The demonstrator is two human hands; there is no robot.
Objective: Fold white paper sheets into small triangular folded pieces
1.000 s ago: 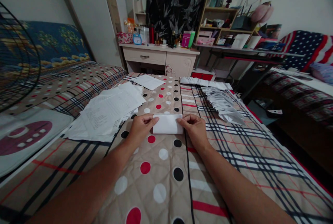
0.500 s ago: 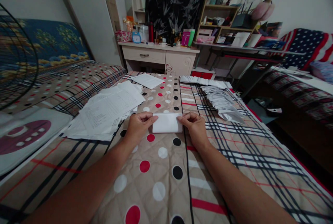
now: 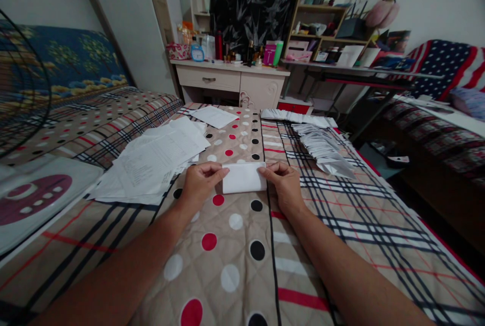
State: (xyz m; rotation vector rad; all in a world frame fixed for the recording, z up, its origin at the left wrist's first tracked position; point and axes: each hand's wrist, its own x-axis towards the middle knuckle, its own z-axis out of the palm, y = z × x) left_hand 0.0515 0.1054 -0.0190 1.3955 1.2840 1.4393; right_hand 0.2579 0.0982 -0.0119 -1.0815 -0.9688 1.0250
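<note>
Evidently both hands are clamped on one piece of white paper (image 3: pixel 244 180), which lies between them: the left hand (image 3: pixel 200 182) pinches its left end between thumb and curled fingers, and the right hand (image 3: pixel 284 184) grips the right end the same way. The paper is a smooth, matt, low oblong, wider than it is deep, with a fold-like line along the edge away from the wrists. Under both hands spreads a quilted bedspread (image 3: pixel 212 275), its beige cloth softly puckered by diamond stitching, with red, black and white dots between the forearms and dark plaid bands outside them.

Just beyond the left hand, to its outer side, lies a loose pile of sheets (image 3: pixel 155 151), thin and flat with overlapping corners and faint print. Farther ahead of that hand is a lone flat sheet (image 3: pixel 214 116). Ahead of the right hand and to its outer side, narrow folded papers (image 3: pixel 322 150) overlap like a fan, and past them stretches a pale, crinkled row (image 3: pixel 293 117).

Well out to the left hand's side sits a pale, shiny item (image 3: pixel 79 172) with a maroon oval. Far ahead of both hands, a cream dresser (image 3: pixel 212 79) with carved trim stands crowded with bottles.
</note>
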